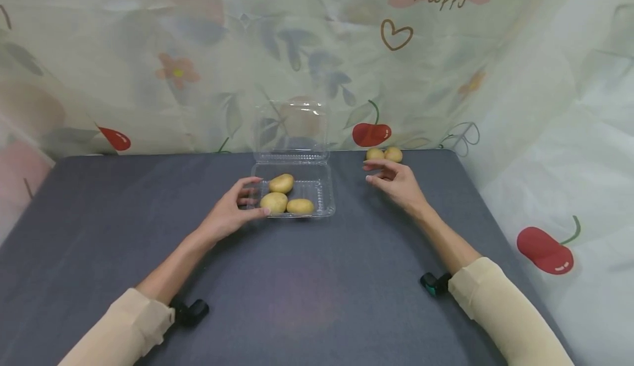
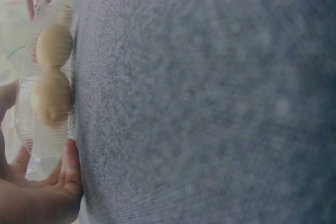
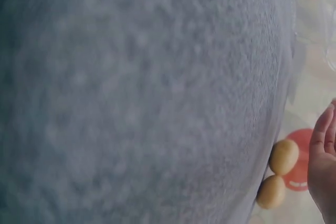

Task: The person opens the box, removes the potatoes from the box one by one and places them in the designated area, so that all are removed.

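Left grip (image 1: 230, 207) closed on ribbed clear-plastic box (image 1: 319, 190); smooth oval potatoes (image 1: 274, 203) inside; right grip (image 1: 398, 183) apart

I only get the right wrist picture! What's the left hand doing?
Observer: The left hand is holding the left side of a clear box.

Operator: Ooh! I see a bit of potato up at my edge. How many are in the box?

Observer: Three potatoes, seen from the head camera.

Operator: And the right hand's fingertips are right at the edge of my picture. Has it got anything?

Observer: No. From the head camera, the right hand has a gap between thumb and fingers, with nothing in it.
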`<state>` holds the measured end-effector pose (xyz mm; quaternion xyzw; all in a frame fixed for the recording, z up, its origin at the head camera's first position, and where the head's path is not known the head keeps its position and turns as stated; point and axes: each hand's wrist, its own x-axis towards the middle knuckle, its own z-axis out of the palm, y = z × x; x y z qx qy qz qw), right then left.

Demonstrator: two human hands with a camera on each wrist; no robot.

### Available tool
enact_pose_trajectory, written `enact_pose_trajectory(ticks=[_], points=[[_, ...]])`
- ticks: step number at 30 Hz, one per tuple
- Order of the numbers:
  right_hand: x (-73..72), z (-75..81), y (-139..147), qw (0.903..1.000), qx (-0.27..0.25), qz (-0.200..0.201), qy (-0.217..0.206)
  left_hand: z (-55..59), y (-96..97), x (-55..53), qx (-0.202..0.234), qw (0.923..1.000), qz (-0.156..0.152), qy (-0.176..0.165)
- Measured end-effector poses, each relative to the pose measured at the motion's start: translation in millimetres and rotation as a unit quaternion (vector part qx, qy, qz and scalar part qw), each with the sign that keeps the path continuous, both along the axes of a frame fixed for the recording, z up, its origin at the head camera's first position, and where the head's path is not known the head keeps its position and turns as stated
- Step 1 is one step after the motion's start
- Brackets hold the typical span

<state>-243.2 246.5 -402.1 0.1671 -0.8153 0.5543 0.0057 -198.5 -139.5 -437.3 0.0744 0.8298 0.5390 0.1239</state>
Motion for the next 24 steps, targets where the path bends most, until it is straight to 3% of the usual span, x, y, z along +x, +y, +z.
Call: enact_pose_trajectory(ticks=[11, 24], points=[[8.0, 12.2, -22, 0.9994, 0.017, 0.029, -0.012, -0.4, -0.6, -0.1, -0.002, 1.0000, 0.001, -0.001], [13.9, 21.0, -48, 0.9954, 0.010, 0.093, -0.022, 1.3, 0.4, 0.7, 0.001, 1.0000, 0.005, -0.006]])
